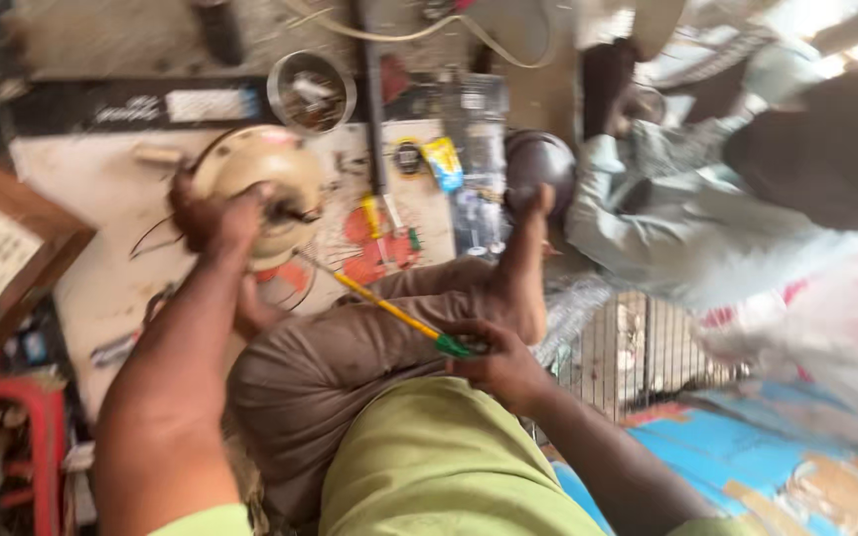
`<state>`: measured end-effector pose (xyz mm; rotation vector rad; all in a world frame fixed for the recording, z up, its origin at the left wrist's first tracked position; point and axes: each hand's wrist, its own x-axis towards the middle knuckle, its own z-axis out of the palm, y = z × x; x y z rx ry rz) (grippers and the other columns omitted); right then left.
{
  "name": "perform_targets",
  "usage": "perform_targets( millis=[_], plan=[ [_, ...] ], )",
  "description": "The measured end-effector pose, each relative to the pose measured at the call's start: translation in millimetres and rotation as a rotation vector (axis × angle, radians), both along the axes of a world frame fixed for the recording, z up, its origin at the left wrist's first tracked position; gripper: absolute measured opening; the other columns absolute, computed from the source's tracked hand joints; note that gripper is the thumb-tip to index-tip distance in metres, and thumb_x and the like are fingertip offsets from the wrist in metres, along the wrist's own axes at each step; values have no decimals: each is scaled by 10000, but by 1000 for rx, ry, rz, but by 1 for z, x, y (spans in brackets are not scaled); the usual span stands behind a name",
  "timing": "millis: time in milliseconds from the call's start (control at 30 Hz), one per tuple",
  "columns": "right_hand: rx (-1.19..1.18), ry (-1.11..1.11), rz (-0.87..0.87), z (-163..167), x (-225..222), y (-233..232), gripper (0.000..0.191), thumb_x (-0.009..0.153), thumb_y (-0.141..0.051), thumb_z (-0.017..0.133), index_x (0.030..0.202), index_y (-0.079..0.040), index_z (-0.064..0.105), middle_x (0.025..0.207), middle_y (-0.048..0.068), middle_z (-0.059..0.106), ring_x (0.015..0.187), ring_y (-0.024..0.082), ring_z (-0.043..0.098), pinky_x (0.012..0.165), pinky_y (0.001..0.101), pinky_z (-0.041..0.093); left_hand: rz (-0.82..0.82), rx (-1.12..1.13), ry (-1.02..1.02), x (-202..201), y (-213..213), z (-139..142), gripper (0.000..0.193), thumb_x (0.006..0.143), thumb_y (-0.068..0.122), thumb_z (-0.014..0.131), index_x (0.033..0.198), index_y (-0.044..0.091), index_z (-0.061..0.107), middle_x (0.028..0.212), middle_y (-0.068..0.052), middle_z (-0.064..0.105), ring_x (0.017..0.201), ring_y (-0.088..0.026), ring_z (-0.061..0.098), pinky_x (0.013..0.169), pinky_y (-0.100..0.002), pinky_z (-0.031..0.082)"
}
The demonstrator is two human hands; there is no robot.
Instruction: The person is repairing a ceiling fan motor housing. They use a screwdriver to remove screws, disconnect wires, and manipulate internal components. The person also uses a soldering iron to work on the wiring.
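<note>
Gripping a round cream motor housing [255, 179] in the left hand [213, 216], a yellow-shafted screwdriver [389, 310] in the right hand [494, 365].

Left grip wrapped around the housing's rim, held up above a raised knee in brown trousers [350, 347]. Right grip pinched shut on the screwdriver's green handle, shaft slanting up-left, tip just beside the housing. Thin wires [151, 233] trailing from the housing. Beyond, a round metal tin [311, 91] on a cluttered floor; a wire fan guard [638, 347] at right; another person's pale sleeve [647, 218] nearby.
</note>
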<state>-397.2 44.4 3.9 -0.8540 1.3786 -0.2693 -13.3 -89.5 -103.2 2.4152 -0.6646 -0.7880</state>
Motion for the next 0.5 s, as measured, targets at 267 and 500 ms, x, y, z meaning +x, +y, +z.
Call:
perform_targets(
  millis=[267,500],
  plan=[
    [-154,688,653,48,37,0,473,873,-194,690,1339,-187,611,968,227,729,916,384,715,791,503,537,23,-14,-17,-1,7,4,1085,658,331,993,1523,108,376,1474,-163,452,1339,-383,452,1094,-538,404],
    [17,732,957,62,65,-43,167,873,-32,550,1033,-62,584,887,218,703,882,423,711,748,536,545,26,24,-14,8,8,-2,1064,630,471,990,1444,75,431,1375,-186,503,1263,-399,490,1020,-568,449]
  ],
)
